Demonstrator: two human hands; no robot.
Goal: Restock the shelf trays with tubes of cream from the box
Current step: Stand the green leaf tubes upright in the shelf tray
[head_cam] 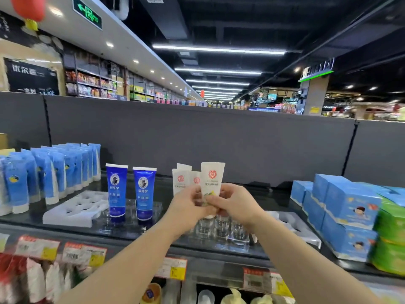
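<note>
Both the left hand [189, 206] and right hand [233, 202] pinch one upright white cream tube [212, 179] above the clear shelf tray [221, 234], right of two dark-blue tubes [129, 191].

The white tube [212, 181] that both hands are holding is looking like smooth, soft plastic, the tray [221, 232] just under the grip is showing clear shiny plastic, and the shelf top [153, 218] around it is looking dark and glossy.
</note>
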